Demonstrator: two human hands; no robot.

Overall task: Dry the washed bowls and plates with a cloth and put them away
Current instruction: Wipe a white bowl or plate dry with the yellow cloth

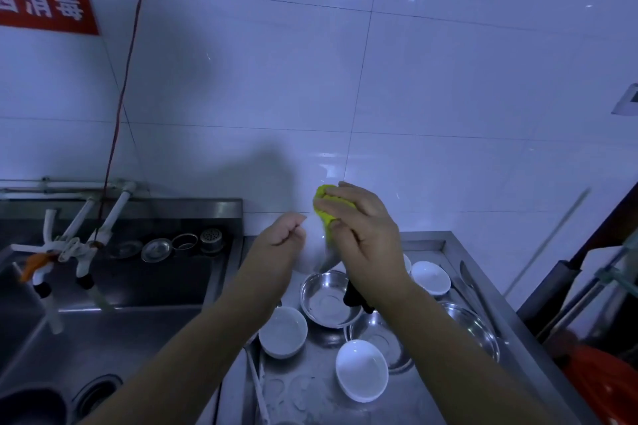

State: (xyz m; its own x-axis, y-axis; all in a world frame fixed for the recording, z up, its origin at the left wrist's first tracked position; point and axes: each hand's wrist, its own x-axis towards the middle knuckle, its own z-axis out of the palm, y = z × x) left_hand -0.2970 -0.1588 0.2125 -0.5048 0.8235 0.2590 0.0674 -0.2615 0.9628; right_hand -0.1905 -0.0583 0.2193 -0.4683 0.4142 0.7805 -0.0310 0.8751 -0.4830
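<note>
Best done with left hand (281, 233) gripping the white bowl (312, 245) steady above the worktop (428, 241), right hand (359, 228) pressing the bunched yellow cloth (328, 207) around inside, turning until dry.

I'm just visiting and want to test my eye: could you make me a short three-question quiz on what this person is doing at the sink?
1. True or false: the right hand holds a yellow-green cloth.
2. What does the left hand grip? A) a steel bowl B) a white bowl C) a knife
3. Fill in: the sign on the wall is ____ in colour.

Key: 1 true; 2 B; 3 red. The fingers of the left hand curl over the bowl's rim.
</note>
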